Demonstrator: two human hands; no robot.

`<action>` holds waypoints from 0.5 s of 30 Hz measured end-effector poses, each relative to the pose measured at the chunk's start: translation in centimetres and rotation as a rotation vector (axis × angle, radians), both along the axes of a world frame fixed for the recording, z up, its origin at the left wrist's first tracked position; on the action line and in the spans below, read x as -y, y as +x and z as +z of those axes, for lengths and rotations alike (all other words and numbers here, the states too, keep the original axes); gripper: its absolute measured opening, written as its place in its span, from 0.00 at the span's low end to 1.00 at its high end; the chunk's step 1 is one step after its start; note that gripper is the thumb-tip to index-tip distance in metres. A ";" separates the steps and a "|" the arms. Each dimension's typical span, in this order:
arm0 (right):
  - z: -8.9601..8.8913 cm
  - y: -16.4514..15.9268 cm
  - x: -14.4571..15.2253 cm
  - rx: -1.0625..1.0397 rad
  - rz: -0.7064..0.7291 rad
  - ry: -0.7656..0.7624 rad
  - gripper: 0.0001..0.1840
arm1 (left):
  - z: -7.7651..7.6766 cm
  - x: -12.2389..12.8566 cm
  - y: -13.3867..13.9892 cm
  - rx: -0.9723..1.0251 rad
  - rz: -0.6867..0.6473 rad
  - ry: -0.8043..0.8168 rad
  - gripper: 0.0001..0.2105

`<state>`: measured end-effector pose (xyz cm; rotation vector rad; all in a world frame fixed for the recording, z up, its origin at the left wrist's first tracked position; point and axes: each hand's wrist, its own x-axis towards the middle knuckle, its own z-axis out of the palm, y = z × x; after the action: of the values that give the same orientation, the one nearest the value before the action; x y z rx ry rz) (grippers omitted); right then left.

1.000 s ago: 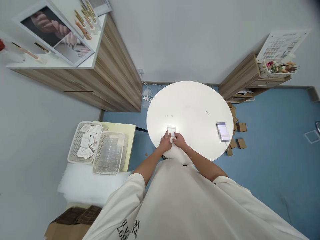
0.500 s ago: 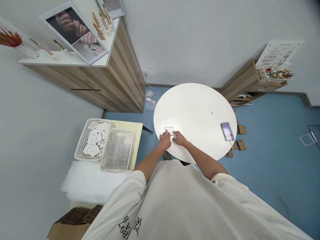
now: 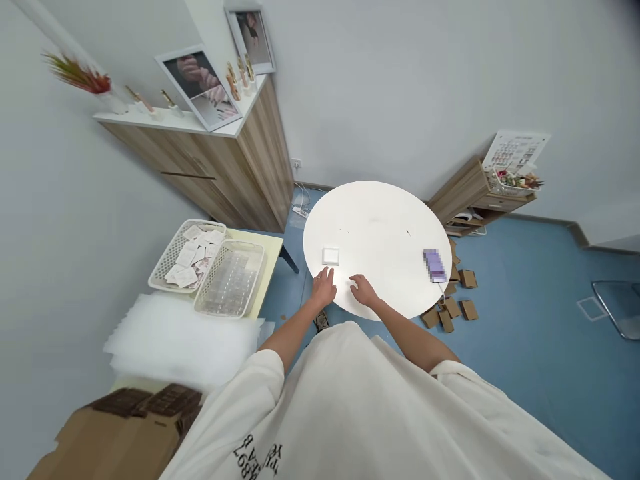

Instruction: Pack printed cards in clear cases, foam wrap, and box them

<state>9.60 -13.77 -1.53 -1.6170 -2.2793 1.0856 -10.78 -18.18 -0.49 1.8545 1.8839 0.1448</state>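
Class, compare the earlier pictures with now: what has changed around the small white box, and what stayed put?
The small white box has shifted left on the table. The right hand has let go and drawn away to the right; the left hand has eased back to the box's near edge, contact unclear. The purple object stays near the table's right edge.

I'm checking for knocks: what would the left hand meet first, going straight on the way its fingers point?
Probably the white box, just ahead of the left hand, though the hand's height is hard to judge.
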 end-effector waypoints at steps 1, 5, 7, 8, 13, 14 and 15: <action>0.1 0.4 0.8 -0.004 0.012 0.017 0.22 | 0.1 1.1 0.5 -0.002 0.016 0.011 0.31; 0.7 2.1 4.2 -0.029 0.055 0.048 0.22 | 0.6 5.9 2.7 -0.014 0.067 0.023 0.30; 1.0 2.8 6.1 -0.033 0.077 0.046 0.22 | 0.8 8.4 3.9 -0.016 0.081 0.013 0.30; 1.2 3.2 7.1 -0.030 0.087 0.041 0.22 | 1.0 9.7 4.4 -0.014 0.085 0.006 0.30; 1.7 3.8 11.9 -0.025 0.145 0.021 0.22 | 2.5 15.8 5.8 -0.021 0.122 -0.025 0.30; 1.9 3.7 12.8 -0.026 0.162 0.021 0.22 | 2.9 16.9 5.7 -0.028 0.134 -0.023 0.31; 2.0 3.4 13.5 -0.026 0.179 0.022 0.22 | 3.3 18.0 5.6 -0.036 0.146 -0.018 0.31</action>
<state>13.01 -27.26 0.46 -1.4045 -2.4484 1.1078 -5.22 -36.14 2.80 1.7180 2.0390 0.1439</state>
